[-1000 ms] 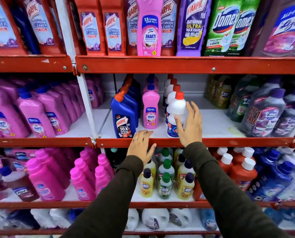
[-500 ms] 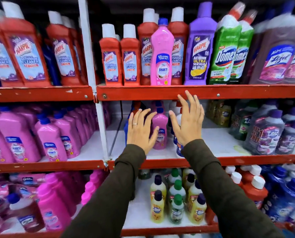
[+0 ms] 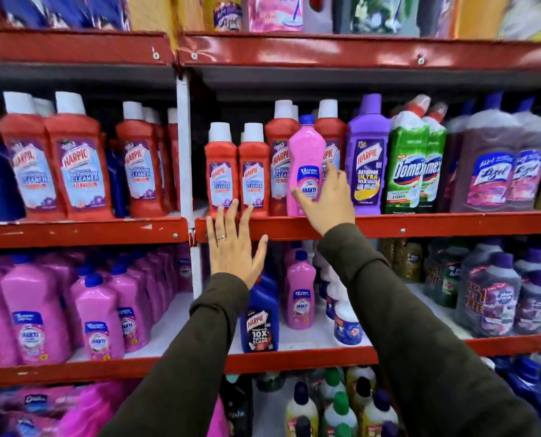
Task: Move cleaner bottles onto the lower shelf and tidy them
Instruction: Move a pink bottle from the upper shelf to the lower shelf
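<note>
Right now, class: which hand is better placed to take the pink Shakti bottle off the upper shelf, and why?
Right. The right hand already curls around the pink Shakti bottle, fingers on its label. The left hand is open and flat, lower, at the red shelf edge below the red Harpic bottles.

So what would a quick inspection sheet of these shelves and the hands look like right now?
Surface: red metal shelf, paint chipped along the edge.
Job's things: pink Shakti bottle upright among red Harpic bottles; more pink bottles on the shelf below.
Clutter: purple Harpic bottle and green Domex bottles beside it.
Grips: right hand touching the pink bottle, fingers not closed; left hand open over the shelf edge, holding nothing.
Cables: nothing seen.
Surroundings: packed store shelving above and below.
</note>
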